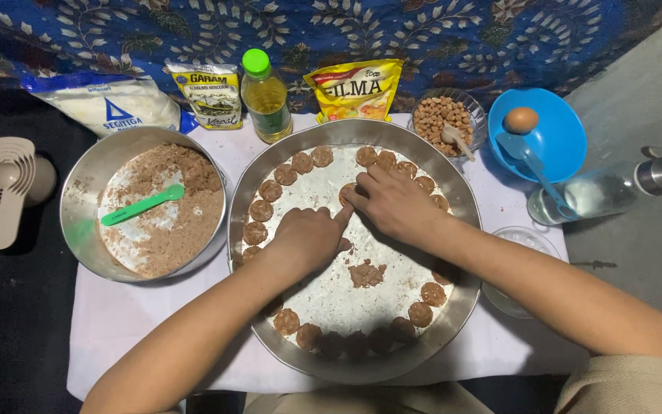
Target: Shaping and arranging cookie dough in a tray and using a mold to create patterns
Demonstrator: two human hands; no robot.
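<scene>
Round steel tray (465,253), floured, seen from above with both hands at work inside it. Left hand (308,239) curled into a loose fist, index finger pointing toward the right hand, nothing gripped. Right hand (394,201) spread palm-down, fingertips pressing on one flattened dough disc (349,194) just ahead of the left index finger. Ring of brown dough discs (270,190) along the tray wall, beyond and to either side of the hands, continued near the wrists (421,313); judged roughly filled around the rim, centre of the tray mostly bare. Small crumbled lump of dough (366,273) just behind the left hand, not yet shaped. Steel bowl (78,192) well to the left of the left hand, much brown dough mix (185,215) and a green spatula (142,205) inside: shaping judged partly done, a good share of mix left.
</scene>
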